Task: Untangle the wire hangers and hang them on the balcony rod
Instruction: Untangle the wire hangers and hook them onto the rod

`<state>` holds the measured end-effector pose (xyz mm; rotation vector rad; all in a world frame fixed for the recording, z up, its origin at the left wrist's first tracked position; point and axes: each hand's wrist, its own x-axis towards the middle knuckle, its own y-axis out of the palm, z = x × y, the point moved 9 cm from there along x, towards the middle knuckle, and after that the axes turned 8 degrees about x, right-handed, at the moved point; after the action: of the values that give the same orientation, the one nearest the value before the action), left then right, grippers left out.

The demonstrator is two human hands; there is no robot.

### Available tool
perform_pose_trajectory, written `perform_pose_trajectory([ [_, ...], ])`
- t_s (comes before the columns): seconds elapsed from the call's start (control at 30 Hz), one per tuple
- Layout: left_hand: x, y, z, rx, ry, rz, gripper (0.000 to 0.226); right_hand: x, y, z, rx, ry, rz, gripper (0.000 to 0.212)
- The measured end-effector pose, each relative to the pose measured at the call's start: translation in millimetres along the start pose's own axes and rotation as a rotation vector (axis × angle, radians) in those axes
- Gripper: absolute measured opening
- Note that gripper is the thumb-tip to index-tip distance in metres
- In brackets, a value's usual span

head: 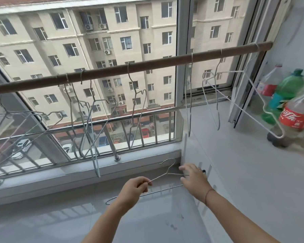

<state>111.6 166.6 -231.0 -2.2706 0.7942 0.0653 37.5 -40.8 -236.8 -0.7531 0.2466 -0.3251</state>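
Observation:
A thin wire hanger point(168, 172) lies level between my hands, low over the sill, its hook pointing toward the window. My left hand point(135, 187) pinches its left shoulder end. My right hand point(193, 178) grips its right end, fingers partly spread. The hanger's bottom wire point(158, 191) runs below, from my left wrist to my right hand. Above, a brown balcony rod point(147, 64) slants across the window, with several wire hangers point(88, 109) hung along it, some bunched at the left, others point(216, 95) to the right.
Several plastic bottles, red-labelled point(296, 118) and green point(286, 92), stand on the white ledge at the right. A metal railing point(111, 137) runs outside the glass. The white window sill point(77, 172) crosses below it, and a window frame post point(180, 81) stands in the middle.

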Motion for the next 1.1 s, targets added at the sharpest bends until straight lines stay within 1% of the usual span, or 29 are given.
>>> perform_pose_trajectory([
  [0.03, 0.9, -2.8, 1.3, 0.010, 0.010, -0.003, 0.027, 0.6, 1.5, -2.6, -0.006, -0.005, 0.044, 0.032],
  [0.1, 3.9, -8.8, 2.9, -0.011, 0.030, -0.029, 0.027, -3.4, 3.7, -7.5, 0.057, 0.016, 0.150, 0.016],
  [0.13, 5.9, -11.4, 2.9, -0.024, 0.036, -0.053, 0.027, -7.5, 3.9, -8.3, 0.091, 0.022, 0.199, 0.015],
  [0.2, 11.2, -15.4, 2.1, -0.020, 0.036, -0.122, 0.023, -18.5, 3.8, -6.1, 0.160, 0.023, 0.273, 0.023],
  [0.23, 14.0, -17.4, 1.7, 0.025, 0.027, -0.180, 0.019, -25.0, 4.3, -4.6, 0.206, 0.035, 0.300, 0.026],
  [0.27, 15.9, -20.7, 1.3, 0.096, 0.003, -0.260, 0.015, -31.2, 4.6, -4.3, 0.256, 0.054, 0.310, 0.027],
  [0.3, 15.4, -25.2, -1.4, 0.160, -0.027, -0.356, 0.016, -37.2, 4.3, -4.0, 0.309, 0.075, 0.302, 0.028],
  [0.33, 12.4, -28.5, -5.8, 0.174, -0.053, -0.450, 0.021, -42.5, 3.1, -3.6, 0.348, 0.094, 0.279, 0.028],
  [0.37, 8.5, -27.8, -12.7, 0.120, -0.058, -0.512, 0.023, -47.3, 1.9, -2.9, 0.376, 0.109, 0.246, 0.028],
  [0.4, 4.6, -22.6, -20.7, 0.012, -0.060, -0.530, 0.022, -51.9, 1.1, -2.0, 0.399, 0.124, 0.210, 0.028],
  [0.43, 1.9, -13.0, -27.3, -0.139, -0.075, -0.508, 0.018, -56.4, 0.4, 0.2, 0.426, 0.137, 0.177, 0.028],
  [0.5, -2.0, 13.0, -38.7, -0.427, -0.158, -0.400, 0.014, -64.3, 0.3, 9.1, 0.490, 0.147, 0.135, 0.025],
  [0.53, -2.8, 25.2, -44.1, -0.533, -0.191, -0.339, 0.014, -67.2, 0.3, 15.8, 0.522, 0.143, 0.126, 0.025],
  [0.57, -3.0, 35.8, -52.1, -0.601, -0.200, -0.267, 0.016, -68.7, -0.6, 22.7, 0.548, 0.135, 0.117, 0.024],
  [0.63, -3.0, 48.0, -73.5, -0.695, -0.160, -0.128, 0.017, -68.6, -7.0, 35.9, 0.589, 0.115, 0.081, 0.023],
  [0.67, -3.2, 47.5, -82.5, -0.739, -0.144, -0.096, 0.014, -67.5, -11.9, 42.0, 0.611, 0.105, 0.055, 0.023],
  [0.73, -3.0, 38.8, -96.6, -0.802, -0.129, -0.094, 0.009, -65.7, -21.9, 53.4, 0.647, 0.083, 0.010, 0.021],
  [0.8, -1.8, 28.4, -106.8, -0.803, -0.121, -0.117, 0.008, -66.5, -29.8, 63.9, 0.693, 0.057, -0.006, 0.019],
  [0.97, -0.4, 5.1, -130.7, -0.824, -0.056, -0.159, 0.020, -79.7, -43.6, 78.5, 0.785, 0.018, 0.018, 0.014],
  [1.07, -5.3, -12.6, -152.7, -0.885, 0.013, -0.165, 0.019, -89.6, -55.3, 90.6, 0.793, -0.037, 0.002, 0.012],
  [1.1, -7.4, -18.1, -162.0, -0.900, 0.040, -0.159, 0.017, -90.6, -60.8, 95.9, 0.800, -0.056, -0.011, 0.017],
])
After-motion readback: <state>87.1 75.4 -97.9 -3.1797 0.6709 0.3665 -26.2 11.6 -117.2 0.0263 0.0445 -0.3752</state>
